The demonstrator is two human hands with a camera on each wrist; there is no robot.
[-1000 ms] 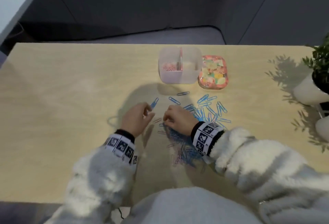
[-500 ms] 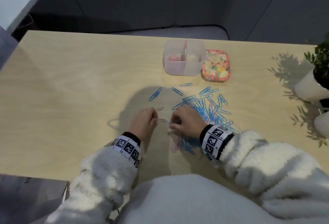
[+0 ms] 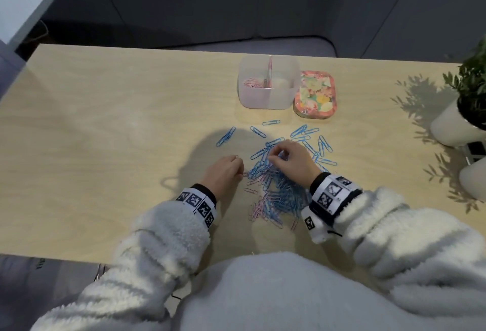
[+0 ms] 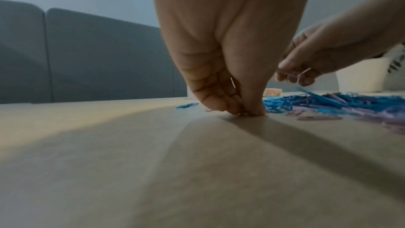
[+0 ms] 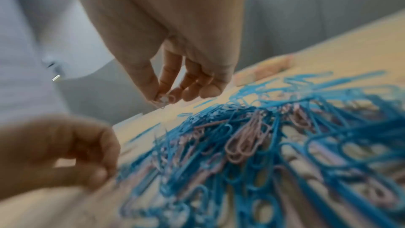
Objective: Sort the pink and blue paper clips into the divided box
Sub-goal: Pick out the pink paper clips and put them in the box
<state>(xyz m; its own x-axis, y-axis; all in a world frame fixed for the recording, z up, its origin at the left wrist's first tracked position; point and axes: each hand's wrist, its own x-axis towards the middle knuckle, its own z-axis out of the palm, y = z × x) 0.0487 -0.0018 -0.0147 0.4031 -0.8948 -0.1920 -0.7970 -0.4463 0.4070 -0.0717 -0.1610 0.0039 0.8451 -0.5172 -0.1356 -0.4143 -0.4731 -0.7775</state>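
your left hand (image 3: 223, 170) is down on the wooden table (image 3: 105, 133) at the left edge of the clip pile (image 3: 278, 186), thumb + fingertips pressed together on the tabletop. in the left wrist view the fingers (image 4: 221, 96) are curled and pinching a thin pink clip (image 4: 232, 82) against the thumb; a clip end also shows under the fingertips, too small to tell more. your right hand (image 3: 292, 159) is raised just above the far part of the pile, thumb + index pinching a small pale pink clip (image 5: 163, 99); other fingers loosely curled. same clip shows as a thin loop (image 4: 303, 73) in the left wrist view.

pile = mixed blue and pink clips, mostly blue, tangled between your 2 wrists and spreading to the far right. loose blue clips (image 3: 225, 136) lie apart on the table on the far side of the pile, toward the box. right wrist view is blurry near the bottom, but pink clips (image 5: 247, 138) are clear, lying on top of blue ones mid pile.

divided box (image 3: 268, 99) is translucent, at the far side of the table, well apart from your hands. its left compartment holds pink clips (image 3: 252, 82); right compartment contents can't tell. a flowery lid (image 3: 315, 93) lies just beside the box on its right. white plant pot (image 3: 449, 125) w/ green leaves at the right edge of the table.
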